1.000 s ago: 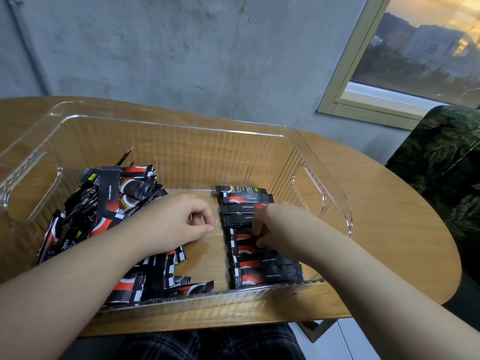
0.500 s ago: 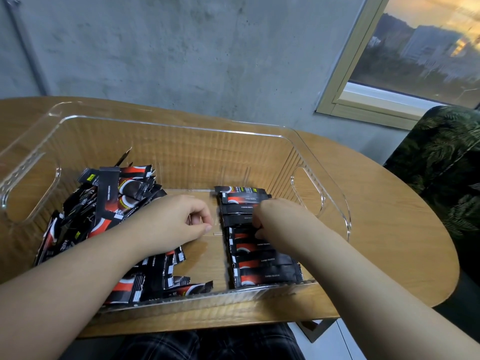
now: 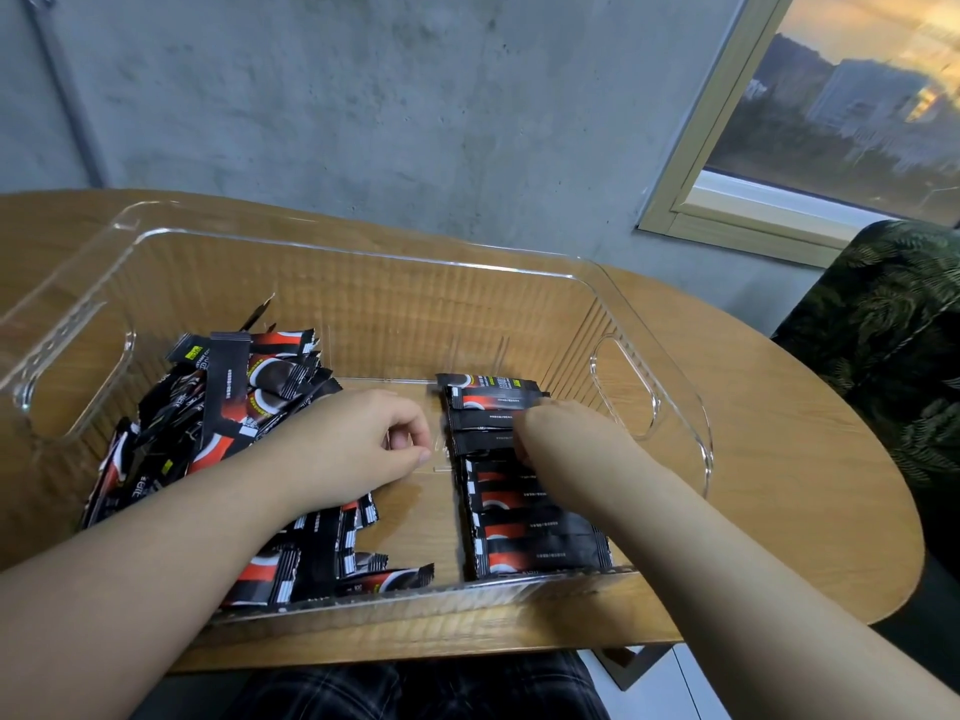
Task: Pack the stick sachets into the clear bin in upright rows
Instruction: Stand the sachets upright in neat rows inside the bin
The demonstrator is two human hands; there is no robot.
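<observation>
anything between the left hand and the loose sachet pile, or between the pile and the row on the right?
Nothing visible. The left hand sits right beside the loose pile, and only bare bin floor separates the pile from the ordered row, where the right hand works.

Left hand (image 3: 358,444): fingers curled loosely (grasp unclear), forearm extended. Right hand (image 3: 566,439): fingers bent downward, forearm extended.

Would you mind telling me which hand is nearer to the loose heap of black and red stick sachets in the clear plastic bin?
Left. The left hand lies over that loose heap of black and red stick sachets, its forearm crossing it. The right hand is across a bare strip of the clear plastic bin, on the tidy row of sachets.
</observation>
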